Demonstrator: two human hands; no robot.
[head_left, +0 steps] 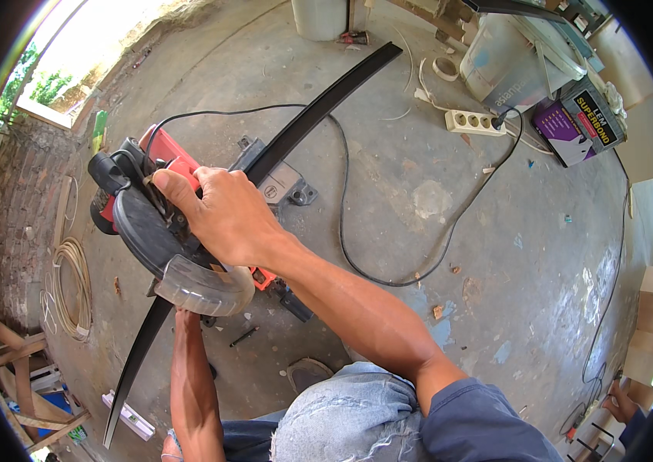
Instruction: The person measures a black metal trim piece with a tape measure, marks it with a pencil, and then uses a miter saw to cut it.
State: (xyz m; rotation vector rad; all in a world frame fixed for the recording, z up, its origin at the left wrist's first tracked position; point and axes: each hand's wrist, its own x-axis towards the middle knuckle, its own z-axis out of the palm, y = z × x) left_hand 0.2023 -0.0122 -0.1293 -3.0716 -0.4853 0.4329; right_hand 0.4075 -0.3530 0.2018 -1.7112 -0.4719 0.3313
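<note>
A red and black miter saw (142, 235) stands on the concrete floor, its clear plastic blade guard (205, 289) turned toward me. My right hand (228, 215) is closed around the red saw handle (182, 165), with the thumb over its top. A long black profile strip (334, 94) lies across the saw base (284, 187), running from the far right to the near left. My left hand (186, 314) reaches under the clear guard, beside the strip; its fingers are hidden there.
A white power strip (474, 122) with a black cord (344, 208) lies at the right. Behind it are a plastic tub (500, 65) and a purple-black box (577, 123). Left sits a cable coil (72, 289). A dark pen (244, 336) lies near my feet. Another person's hand (621, 402) shows far right.
</note>
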